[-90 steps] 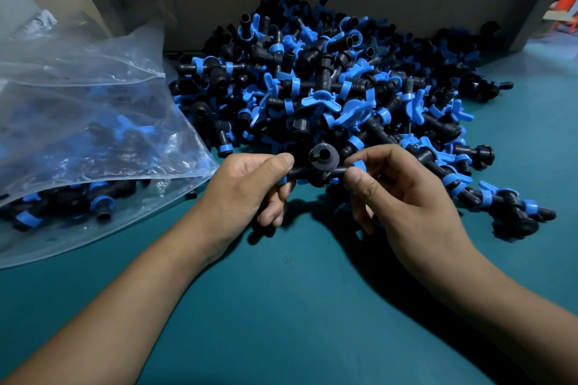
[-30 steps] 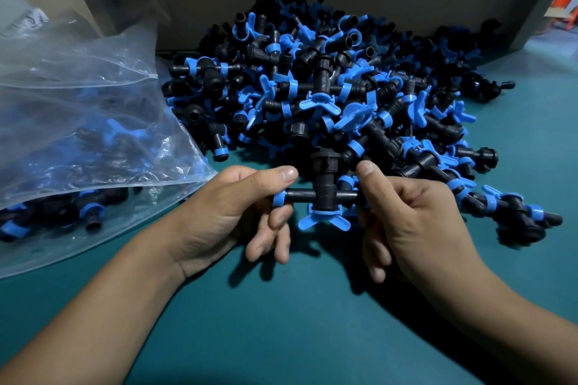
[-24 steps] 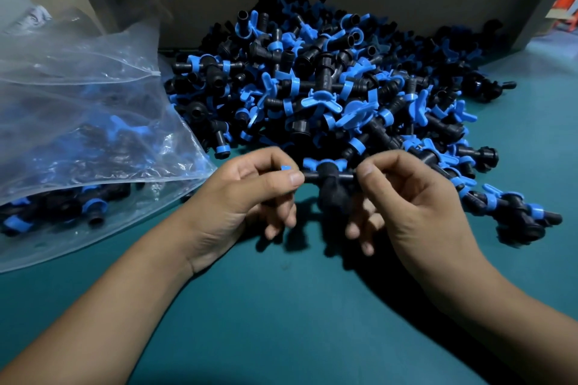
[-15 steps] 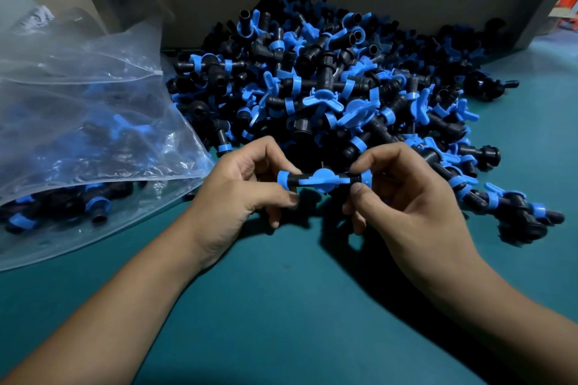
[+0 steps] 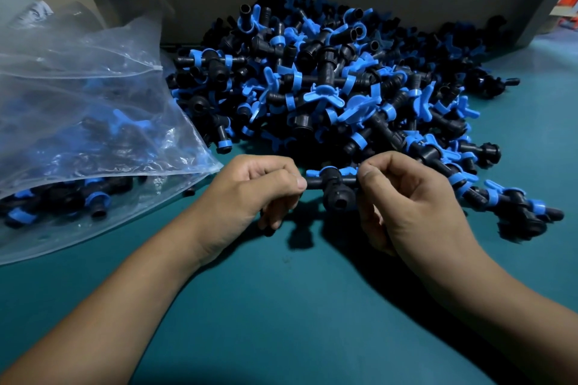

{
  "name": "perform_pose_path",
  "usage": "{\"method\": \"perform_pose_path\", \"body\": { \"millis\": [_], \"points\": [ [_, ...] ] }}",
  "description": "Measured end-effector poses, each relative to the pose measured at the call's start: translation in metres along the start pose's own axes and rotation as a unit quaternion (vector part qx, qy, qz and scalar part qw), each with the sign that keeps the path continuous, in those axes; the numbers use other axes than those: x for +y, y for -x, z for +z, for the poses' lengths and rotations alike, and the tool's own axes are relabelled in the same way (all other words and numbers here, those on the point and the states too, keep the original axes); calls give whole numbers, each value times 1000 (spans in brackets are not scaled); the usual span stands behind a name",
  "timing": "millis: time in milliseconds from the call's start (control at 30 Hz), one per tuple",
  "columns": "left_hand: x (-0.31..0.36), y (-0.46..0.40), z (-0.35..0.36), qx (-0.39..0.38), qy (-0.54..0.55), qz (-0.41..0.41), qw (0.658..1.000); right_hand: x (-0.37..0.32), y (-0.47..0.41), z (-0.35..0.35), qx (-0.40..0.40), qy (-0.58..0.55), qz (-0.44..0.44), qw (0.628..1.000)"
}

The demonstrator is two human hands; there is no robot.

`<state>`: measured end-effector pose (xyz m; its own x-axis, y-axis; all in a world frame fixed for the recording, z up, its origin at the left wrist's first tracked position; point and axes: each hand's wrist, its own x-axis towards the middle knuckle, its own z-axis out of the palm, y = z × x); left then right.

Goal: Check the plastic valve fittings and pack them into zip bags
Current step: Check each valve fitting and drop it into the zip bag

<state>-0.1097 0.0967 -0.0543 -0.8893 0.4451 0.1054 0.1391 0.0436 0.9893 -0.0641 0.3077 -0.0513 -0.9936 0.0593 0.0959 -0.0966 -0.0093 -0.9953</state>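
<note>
Black valve fitting [image 5: 334, 189] pinched between left hand [image 5: 250, 194] and right hand [image 5: 409, 197].

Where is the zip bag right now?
In the head view, the zip bag lies on the teal table at the left, beside the pile of valve fittings and beyond the left hand.

A factory packing bench: heap of identical valve fittings [image 5: 328, 87] beside a part-filled zip bag [image 5: 78, 122].

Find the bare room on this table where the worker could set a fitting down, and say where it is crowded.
Bare table lies between the forearms, below the left hand and right hand pinching the fitting. The near right table edge is also bare. Crowded: the pile behind, the bag at left.
</note>
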Motion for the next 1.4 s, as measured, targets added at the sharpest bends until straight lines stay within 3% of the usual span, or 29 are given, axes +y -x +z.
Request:
{"method": "perform_pose_path", "body": {
  "millis": [1400],
  "points": [
    [-8,-2,-5,-2,4,-18,1000,3,2,-2,-20,20,-13,1000]
  ]
}}
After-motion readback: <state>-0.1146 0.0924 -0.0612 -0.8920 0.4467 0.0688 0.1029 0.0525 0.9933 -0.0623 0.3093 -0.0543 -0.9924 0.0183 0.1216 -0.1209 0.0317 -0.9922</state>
